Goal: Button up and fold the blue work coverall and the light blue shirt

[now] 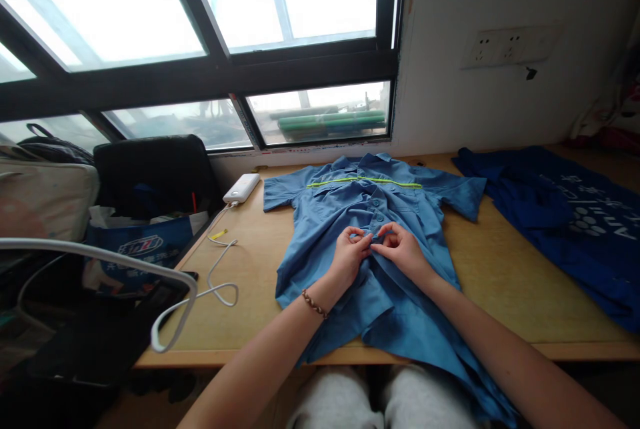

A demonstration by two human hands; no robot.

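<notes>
A light blue short-sleeved shirt [320, 215] with a yellow-green stripe across the chest lies front up on the wooden table [500, 275], its hem hanging over the near edge. My left hand [350, 257] and my right hand [400, 249] meet at the shirt's button placket in the middle. Both hands pinch the fabric edges there, fingers curled, just below two round buttons. A beaded bracelet circles my left wrist.
A dark blue printed garment [565, 222] lies at the table's right. A white power bank [241, 188] with a white cable [220, 269] sits at the left. Bags [150, 175] pile up left of the table, with a white hanger [125, 269] in front. A window stands behind.
</notes>
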